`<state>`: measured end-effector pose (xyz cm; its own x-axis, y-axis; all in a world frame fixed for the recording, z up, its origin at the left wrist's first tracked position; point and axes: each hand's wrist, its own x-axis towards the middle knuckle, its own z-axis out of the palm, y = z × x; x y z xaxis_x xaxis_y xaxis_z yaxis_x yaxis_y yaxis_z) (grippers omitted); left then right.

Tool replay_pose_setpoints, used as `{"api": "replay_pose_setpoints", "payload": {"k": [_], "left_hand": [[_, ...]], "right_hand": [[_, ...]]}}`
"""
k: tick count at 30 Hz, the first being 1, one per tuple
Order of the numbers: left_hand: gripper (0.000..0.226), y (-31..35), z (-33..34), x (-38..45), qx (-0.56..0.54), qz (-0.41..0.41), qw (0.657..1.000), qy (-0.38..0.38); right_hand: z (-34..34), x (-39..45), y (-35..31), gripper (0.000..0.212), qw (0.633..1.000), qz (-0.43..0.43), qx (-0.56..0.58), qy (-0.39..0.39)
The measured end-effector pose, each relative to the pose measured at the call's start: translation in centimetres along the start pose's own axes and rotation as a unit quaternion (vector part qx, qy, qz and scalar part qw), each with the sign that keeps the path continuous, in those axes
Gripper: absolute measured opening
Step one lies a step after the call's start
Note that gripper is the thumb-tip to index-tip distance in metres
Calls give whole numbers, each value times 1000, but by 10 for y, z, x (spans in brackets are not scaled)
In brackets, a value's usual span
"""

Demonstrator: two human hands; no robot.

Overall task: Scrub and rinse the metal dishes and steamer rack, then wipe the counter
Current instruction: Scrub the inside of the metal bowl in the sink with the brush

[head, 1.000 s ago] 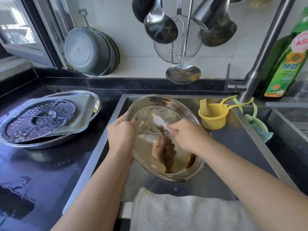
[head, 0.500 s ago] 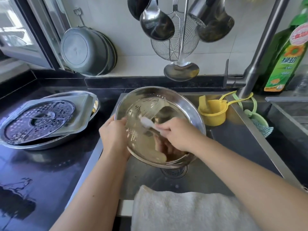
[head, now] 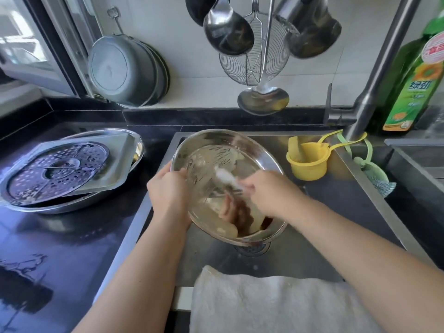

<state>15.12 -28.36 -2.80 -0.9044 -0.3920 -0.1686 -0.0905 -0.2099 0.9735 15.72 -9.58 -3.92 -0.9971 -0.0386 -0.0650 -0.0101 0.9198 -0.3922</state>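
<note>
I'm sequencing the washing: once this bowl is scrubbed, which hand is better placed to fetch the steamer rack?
Left, probably. The left hand holds the bowl rim on the side nearest the steamer rack, and the right hand grips the brush.

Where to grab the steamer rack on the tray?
Probably the thin wire handle across the middle of the steamer rack, pinched from straight above. The rack lies flat and fills the tray, with its edge close against the tray wall, so a side approach looks poor.
</note>
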Motion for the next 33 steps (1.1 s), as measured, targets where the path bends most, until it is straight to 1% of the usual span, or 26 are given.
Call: {"api": "replay_pose_setpoints", "payload": {"k": [2, 3, 4, 6, 7, 8, 10, 11, 12, 13, 14, 16, 17, 18, 19, 21, 22, 23, 26, 28, 30, 32, 33], "left_hand": [[37, 1, -1, -1, -17, -2, 1000, 3], [43, 2, -2, -1, -33, -4, 999, 8], [45, 3, -2, -2, -44, -3, 999, 12], [39, 3, -2, -2, -47, 2, 999, 11], [36, 3, -2, -2, -39, 5, 999, 8], [35, 3, -1, -2, -27, 8, 1000, 5], [34, 2, -1, 0, -20, 8, 1000, 9], [34, 2, -1, 0, -31, 3, 999, 14], [33, 2, -2, 0, -45, -3, 999, 19], [33, 3, -3, -1, -56, -10, 998, 23], [33, 4, -3, -1, -62, -16, 998, 24], [34, 3, -2, 0, -61, -27, 997, 25], [34, 3, -2, 1, -58, -30, 997, 27], [33, 3, 0, 0, -56, -33, 998, 27], [33, 4, 0, -1, -57, -35, 997, 26], [36, 5, 0, -3, -65, -44, 997, 24], [37, 6, 0, -3, -69, -45, 996, 29], [34, 5, -1, -2, -65, -46, 996, 37], [23, 6, 0, -2, -62, -53, 996, 47], [26, 4, 1, -1, -62, -46, 996, 33], [26, 3, 3, -2, -66, -61, 996, 19], [17, 1, 4, 0, -79, -92, 992, 19], [14, 0, 5, 1, -88, -114, 989, 16]], "right_hand": [[17, -20, -15, 29, 994, -68, 56, -59], [17, -19, -15, 28, 992, -79, 75, -56], [11, -10, -10, 27, 994, -69, 78, -35], [-7, 9, 2, 29, 999, -4, 37, 18], [-10, 12, 8, 31, 999, 24, 12, 27], [-9, 10, 10, 33, 999, 27, 0, 18], [3, -6, -1, 31, 998, -36, 30, -47], [11, -17, -11, 29, 991, -75, 63, -93], [17, -20, -15, 29, 985, -101, 89, -113], [15, -16, -13, 28, 985, -101, 101, -102], [8, -6, -8, 26, 990, -75, 99, -69], [-8, 11, 5, 28, 999, -3, 43, 17], [-9, 11, 10, 29, 999, 13, 14, 35], [-6, 6, 9, 29, 1000, 7, 2, 28], [-1, -3, 1, 29, 1000, -20, 6, 3], [12, -25, -21, 31, 994, -79, 44, -66], [14, -26, -25, 32, 993, -90, 43, -70], [10, -19, -24, 31, 995, -83, 19, -48], [-11, -1, -10, 30, 995, -17, -79, 61], [-22, -2, -4, 32, 987, -17, -90, 130], [-36, -5, -2, 31, 975, -37, -58, 210], [-60, -3, 7, 31, 961, -15, 21, 275], [-73, -1, 14, 31, 956, 7, 62, 287]]}}
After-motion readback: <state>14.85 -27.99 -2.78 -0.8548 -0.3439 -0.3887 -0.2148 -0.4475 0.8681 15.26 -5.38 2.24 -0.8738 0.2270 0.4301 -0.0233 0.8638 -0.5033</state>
